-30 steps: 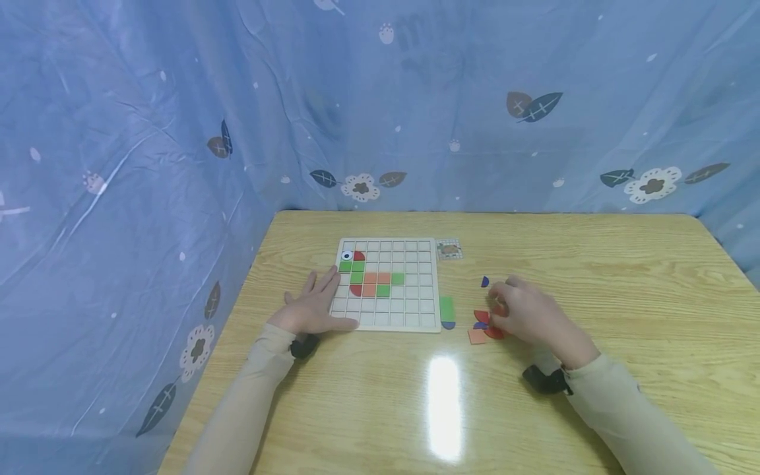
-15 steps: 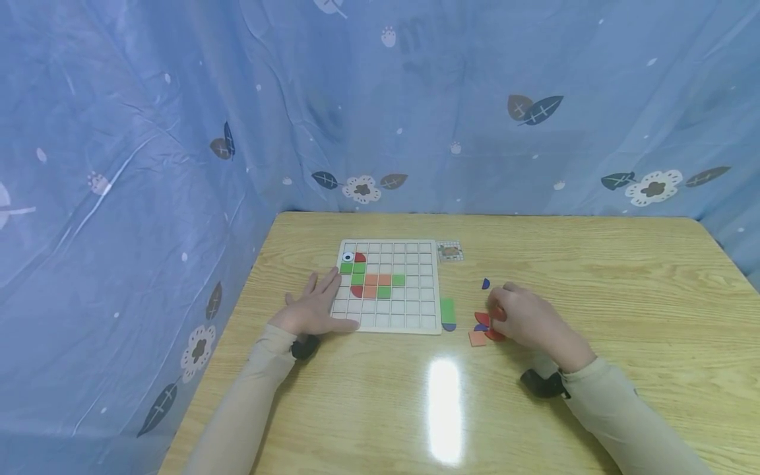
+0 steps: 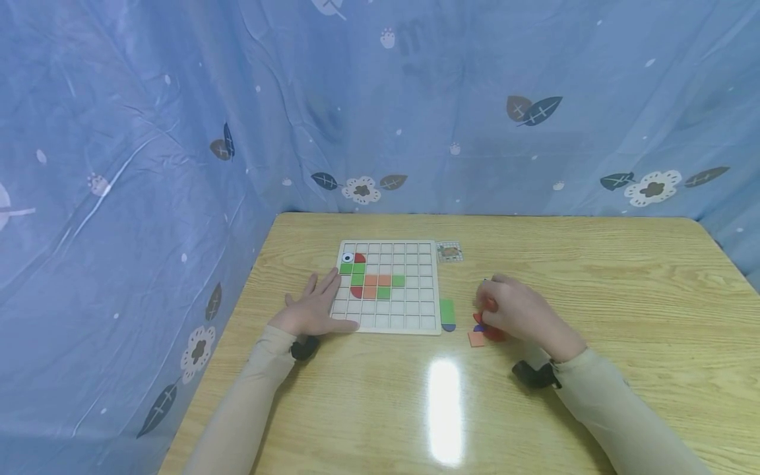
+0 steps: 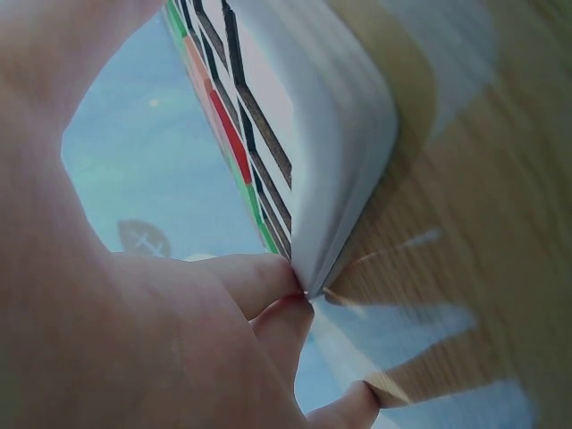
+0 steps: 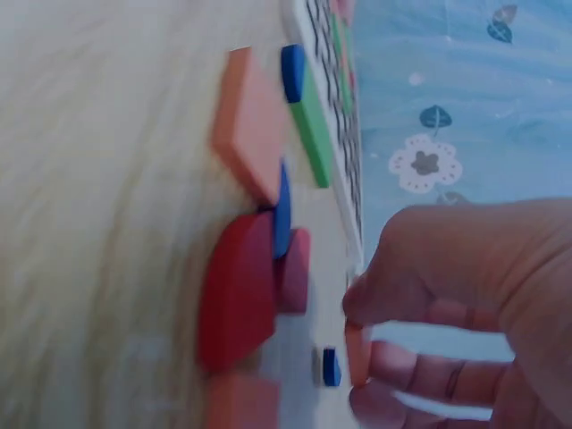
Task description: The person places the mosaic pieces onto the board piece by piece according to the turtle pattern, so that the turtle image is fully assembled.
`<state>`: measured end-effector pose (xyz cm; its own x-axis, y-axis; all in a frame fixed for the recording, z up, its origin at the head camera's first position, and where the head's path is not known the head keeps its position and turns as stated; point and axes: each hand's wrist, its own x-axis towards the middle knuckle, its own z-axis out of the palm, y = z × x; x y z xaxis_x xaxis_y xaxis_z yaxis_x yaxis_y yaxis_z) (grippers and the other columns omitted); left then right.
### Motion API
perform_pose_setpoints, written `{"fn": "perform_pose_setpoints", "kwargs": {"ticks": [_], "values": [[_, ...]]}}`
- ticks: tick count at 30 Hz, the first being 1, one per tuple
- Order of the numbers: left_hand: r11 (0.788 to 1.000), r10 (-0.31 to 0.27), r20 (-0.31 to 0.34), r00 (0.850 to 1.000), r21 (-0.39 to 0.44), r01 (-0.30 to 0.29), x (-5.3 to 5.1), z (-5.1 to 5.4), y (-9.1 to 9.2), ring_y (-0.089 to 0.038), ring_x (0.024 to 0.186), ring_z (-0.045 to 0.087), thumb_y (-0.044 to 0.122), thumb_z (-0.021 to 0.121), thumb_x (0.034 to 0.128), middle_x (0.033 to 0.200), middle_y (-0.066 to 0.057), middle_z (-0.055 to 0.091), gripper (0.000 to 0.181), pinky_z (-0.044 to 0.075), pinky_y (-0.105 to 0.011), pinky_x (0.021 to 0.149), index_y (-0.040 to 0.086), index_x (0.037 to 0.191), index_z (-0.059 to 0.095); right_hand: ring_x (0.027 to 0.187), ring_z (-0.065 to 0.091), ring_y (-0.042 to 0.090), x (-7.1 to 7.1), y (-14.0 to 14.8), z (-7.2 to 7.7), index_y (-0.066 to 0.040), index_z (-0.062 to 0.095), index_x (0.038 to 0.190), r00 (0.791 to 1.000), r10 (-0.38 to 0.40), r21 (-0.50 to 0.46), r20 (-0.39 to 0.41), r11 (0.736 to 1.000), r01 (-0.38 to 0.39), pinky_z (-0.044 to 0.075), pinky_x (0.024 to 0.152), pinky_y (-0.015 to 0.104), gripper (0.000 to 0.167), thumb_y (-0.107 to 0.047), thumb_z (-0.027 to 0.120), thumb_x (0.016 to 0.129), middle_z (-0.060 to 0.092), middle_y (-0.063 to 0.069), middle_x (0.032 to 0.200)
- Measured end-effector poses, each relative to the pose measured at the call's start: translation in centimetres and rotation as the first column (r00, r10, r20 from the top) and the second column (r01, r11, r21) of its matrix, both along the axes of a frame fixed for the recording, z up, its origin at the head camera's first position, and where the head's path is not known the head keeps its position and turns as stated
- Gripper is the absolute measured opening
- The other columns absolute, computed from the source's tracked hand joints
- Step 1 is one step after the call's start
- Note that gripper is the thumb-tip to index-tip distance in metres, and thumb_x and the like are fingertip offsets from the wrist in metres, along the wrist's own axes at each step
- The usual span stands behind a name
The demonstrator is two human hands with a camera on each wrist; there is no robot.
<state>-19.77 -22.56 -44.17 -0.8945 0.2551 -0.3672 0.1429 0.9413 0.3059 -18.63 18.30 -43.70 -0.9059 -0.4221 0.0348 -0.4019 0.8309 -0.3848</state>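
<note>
My left hand [image 3: 310, 313] lies spread at the left front corner of a white grid board [image 3: 400, 320], its thumb along the front edge and fingertips touching the left edge. Green, orange and red tiles and a round eye tile [image 3: 347, 258] sit in the grid. My right hand [image 3: 521, 310] pinches a small orange tile [image 5: 357, 354] between thumb and fingers, raised over a loose pile. In the right wrist view, that pile has a red quarter-round tile [image 5: 239, 290], an orange square [image 5: 250, 130] and a blue piece [image 5: 283, 210]. A smaller blue piece [image 5: 332, 367] lies apart.
Beside the board's right edge lie green tiles [image 3: 447, 311] with a blue half-round [image 3: 448, 327] at their near end. A small picture card [image 3: 449, 251] lies at the far right corner of the board. A blue curtain [image 3: 415, 132] hangs behind the wooden table [image 3: 368, 396].
My right hand has shifted slightly left with the orange tile, now mostly covering the separate blue half-round in the head view. My left hand keeps its place on the board.
</note>
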Motion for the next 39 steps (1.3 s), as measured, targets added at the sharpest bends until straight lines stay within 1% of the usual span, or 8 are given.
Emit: {"fn": "perform_pose_setpoints", "kwargs": {"ticks": [5, 12, 19, 21, 27, 31, 34, 39], "values": [[1.000, -0.002, 0.002, 1.000, -0.004, 0.002, 0.0, -0.2, 0.0, -0.044, 0.161, -0.005, 0.077, 0.067, 0.0823, 0.178, 0.000, -0.002, 0.122, 0.008, -0.091, 0.107, 0.015, 0.169, 0.007, 0.075, 0.049, 0.014, -1.0, -1.4, 0.0, -0.013, 0.073, 0.096, 0.995, 0.086, -0.045, -0.041, 0.995, -0.088, 0.042, 0.064, 0.030, 0.013, -0.007, 0.074, 0.085, 0.055, -0.001, 0.085], [1.000, 0.000, -0.003, 1.000, -0.015, -0.001, -0.1, -0.2, -0.1, -0.044, 0.161, -0.005, 0.078, 0.066, 0.0821, 0.178, 0.000, -0.002, 0.122, 0.008, -0.091, 0.107, 0.016, 0.169, 0.007, 0.081, 0.055, 0.015, -2.6, -4.3, 0.4, -0.015, 0.071, 0.094, 0.991, 0.131, -0.114, -0.038, 0.984, -0.134, 0.049, 0.073, 0.033, 0.010, -0.010, 0.077, 0.087, 0.061, -0.003, 0.091], [1.000, 0.000, 0.003, 1.000, -0.018, 0.000, -0.1, -0.3, -0.2, -0.044, 0.161, -0.005, 0.078, 0.066, 0.0822, 0.178, 0.000, -0.002, 0.122, 0.008, -0.091, 0.107, 0.016, 0.169, 0.007, 0.086, 0.062, 0.015, -4.1, -7.6, 0.4, -0.016, 0.068, 0.088, 0.956, 0.265, -0.141, -0.126, 0.949, -0.282, 0.055, 0.079, 0.036, 0.011, -0.007, 0.075, 0.086, 0.063, -0.004, 0.086], [1.000, 0.001, 0.002, 1.000, -0.015, -0.001, -0.2, -0.4, -0.1, -0.044, 0.161, -0.005, 0.078, 0.066, 0.0820, 0.178, 0.000, -0.002, 0.122, 0.008, -0.091, 0.107, 0.016, 0.169, 0.007, 0.087, 0.063, 0.016, -4.4, -8.4, 0.3, -0.016, 0.068, 0.088, 0.954, 0.276, -0.154, -0.121, 0.944, -0.292, 0.055, 0.080, 0.036, 0.011, -0.007, 0.074, 0.085, 0.062, -0.004, 0.085], [1.000, 0.000, -0.003, 1.000, -0.010, 0.000, -0.1, -0.2, 0.0, -0.044, 0.161, -0.004, 0.078, 0.066, 0.0825, 0.178, 0.000, -0.001, 0.122, 0.008, -0.091, 0.107, 0.015, 0.169, 0.008, 0.087, 0.061, 0.014, -5.4, -10.8, -0.2, -0.015, 0.070, 0.088, 0.952, 0.304, -0.210, -0.046, 0.928, -0.307, 0.055, 0.084, 0.035, 0.011, -0.004, 0.071, 0.084, 0.064, -0.003, 0.088], [1.000, 0.004, -0.004, 1.000, -0.001, -0.004, 0.0, 0.0, 0.1, -0.045, 0.161, -0.004, 0.076, 0.067, 0.0827, 0.178, -0.001, 0.000, 0.121, 0.007, -0.091, 0.107, 0.014, 0.169, 0.008, 0.084, 0.056, 0.013, -6.0, -12.0, -0.7, -0.013, 0.071, 0.091, 0.945, 0.328, -0.200, -0.018, 0.924, -0.324, 0.053, 0.078, 0.031, 0.011, -0.005, 0.072, 0.084, 0.063, -0.004, 0.088], [1.000, 0.006, -0.007, 1.000, -0.001, -0.006, 0.1, 0.0, 0.1, -0.045, 0.161, -0.004, 0.076, 0.067, 0.0823, 0.178, -0.002, 0.001, 0.121, 0.007, -0.091, 0.107, 0.015, 0.169, 0.009, 0.083, 0.055, 0.012, -6.2, -12.7, -1.1, -0.014, 0.072, 0.094, 0.947, 0.320, -0.174, 0.004, 0.933, -0.315, 0.051, 0.075, 0.028, 0.012, -0.006, 0.074, 0.084, 0.061, -0.004, 0.089], [1.000, 0.003, -0.012, 1.000, -0.015, -0.003, 0.0, -0.1, 0.0, -0.045, 0.161, -0.003, 0.077, 0.066, 0.0820, 0.178, -0.002, 0.001, 0.122, 0.008, -0.091, 0.107, 0.015, 0.169, 0.008, 0.084, 0.056, 0.012, -6.4, -13.5, -1.4, -0.015, 0.073, 0.096, 0.952, 0.305, -0.146, 0.026, 0.943, -0.299, 0.051, 0.076, 0.027, 0.015, -0.007, 0.075, 0.084, 0.062, -0.004, 0.092]]}}
